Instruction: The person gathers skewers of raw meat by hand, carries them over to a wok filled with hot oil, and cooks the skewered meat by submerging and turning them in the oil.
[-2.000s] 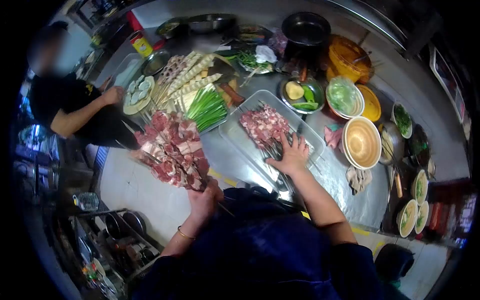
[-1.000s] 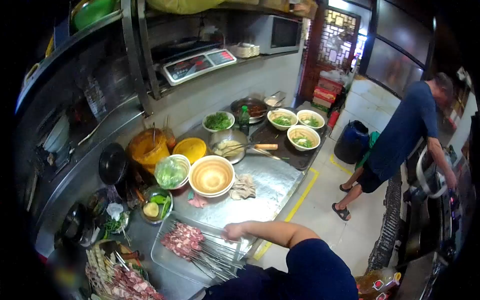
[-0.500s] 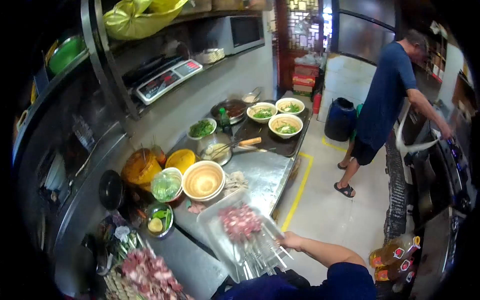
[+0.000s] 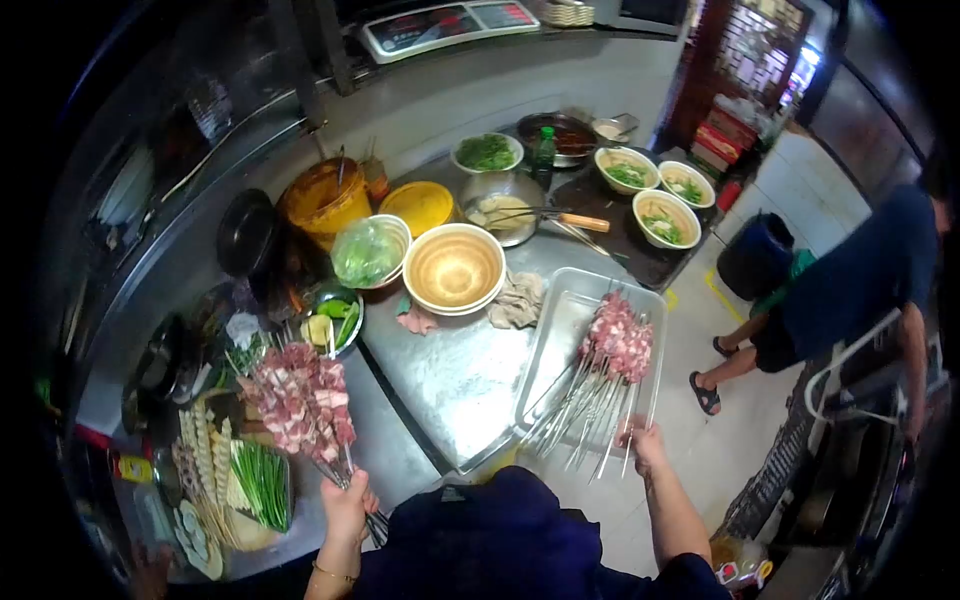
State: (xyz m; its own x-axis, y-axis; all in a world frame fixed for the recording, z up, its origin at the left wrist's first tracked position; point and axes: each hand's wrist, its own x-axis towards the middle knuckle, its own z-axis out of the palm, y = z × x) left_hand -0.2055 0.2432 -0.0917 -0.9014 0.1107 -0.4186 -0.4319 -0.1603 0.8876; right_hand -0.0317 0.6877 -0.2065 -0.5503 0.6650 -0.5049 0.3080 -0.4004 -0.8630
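My left hand (image 4: pixel 347 505) is closed around the metal ends of a thick bunch of raw meat skewers (image 4: pixel 300 405), meat pointing up and away. The bunch hangs over the left of the steel counter, above plates of skewered food. My right hand (image 4: pixel 643 447) grips the near right edge of a clear, shallow tray (image 4: pixel 545 330). More raw meat skewers (image 4: pixel 617 340) lie in that tray, meat at the far end and bare metal ends fanned toward me. Some metal ends pass close to my right fingers.
On the steel counter (image 4: pixel 430 375) stand stacked bowls (image 4: pixel 455 268), a yellow tub (image 4: pixel 325 200), a cloth (image 4: pixel 518 300) and green stalks (image 4: pixel 262 480). Filled bowls (image 4: pixel 660 220) sit at the back right. Another person (image 4: pixel 850 280) stands at the right by the stove.
The view has swung left and down. The tray has turned straighter, and my right hand still holds its edge. My left hand and its bunch of skewers have risen into view.
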